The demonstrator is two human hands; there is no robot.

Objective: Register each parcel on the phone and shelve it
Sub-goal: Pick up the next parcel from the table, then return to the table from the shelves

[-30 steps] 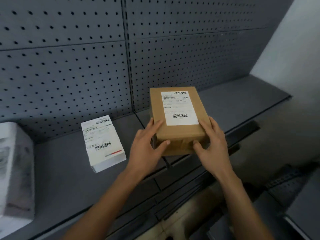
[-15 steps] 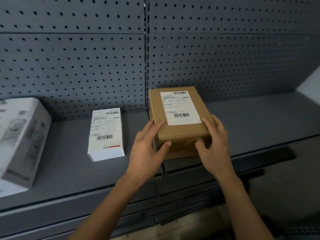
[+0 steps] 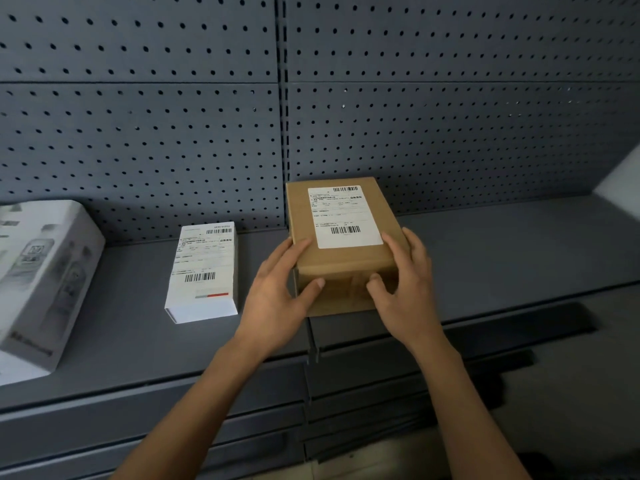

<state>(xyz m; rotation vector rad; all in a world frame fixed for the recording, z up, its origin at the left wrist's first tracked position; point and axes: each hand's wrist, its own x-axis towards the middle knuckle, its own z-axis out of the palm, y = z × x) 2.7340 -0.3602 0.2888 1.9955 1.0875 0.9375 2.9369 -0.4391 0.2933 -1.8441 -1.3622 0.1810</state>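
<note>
Cardboard box [image 3: 341, 247] looking stiff and light; left hand [image 3: 277, 299] and right hand [image 3: 407, 289] both gripping its 6 o'clock corners on shelf [image 3: 502, 258].

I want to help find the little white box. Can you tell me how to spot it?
Look at the grey shelf below the wall full of holes. The small white box lies flat there, between a big white carton at the left edge and the brown box that the hands hold. Only it has a red stripe under its barcode label.

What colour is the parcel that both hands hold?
Plain brown cardboard parcel with a white label, seen in the head view.
</note>
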